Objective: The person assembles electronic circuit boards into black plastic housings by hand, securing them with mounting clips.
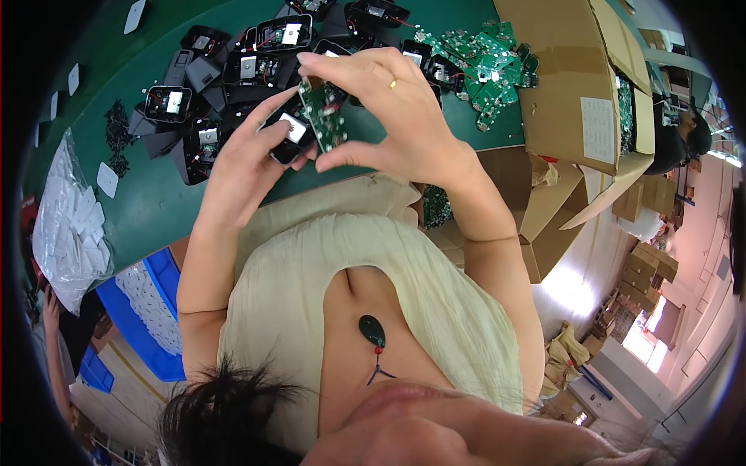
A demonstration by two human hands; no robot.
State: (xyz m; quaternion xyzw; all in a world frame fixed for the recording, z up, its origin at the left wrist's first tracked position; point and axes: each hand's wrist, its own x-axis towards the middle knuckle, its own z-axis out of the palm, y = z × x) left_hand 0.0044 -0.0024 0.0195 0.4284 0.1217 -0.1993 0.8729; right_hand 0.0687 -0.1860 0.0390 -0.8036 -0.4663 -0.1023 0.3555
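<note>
My left hand (242, 159) is closed around a small black plastic housing (281, 147) with a silvery-white rectangular part inside it. Between the thumb and fingertips of my right hand (412, 113) a green circuit board (322, 116) stands on edge, gripped at its two ends. The board is right beside the housing's open side; whether they touch I cannot tell. Beyond my hands several similar black housings (284, 33) lie crowded on the green table (148, 221), some with red wires showing.
Loose green circuit boards (493, 74) are heaped at the far right, against a cardboard box (571, 78). Small black parts (118, 136) lie at the left, near a clear bag of white pieces (74, 225). A blue bin (128, 311) stands below the left table edge. Another person's arm (51, 326) shows at far left.
</note>
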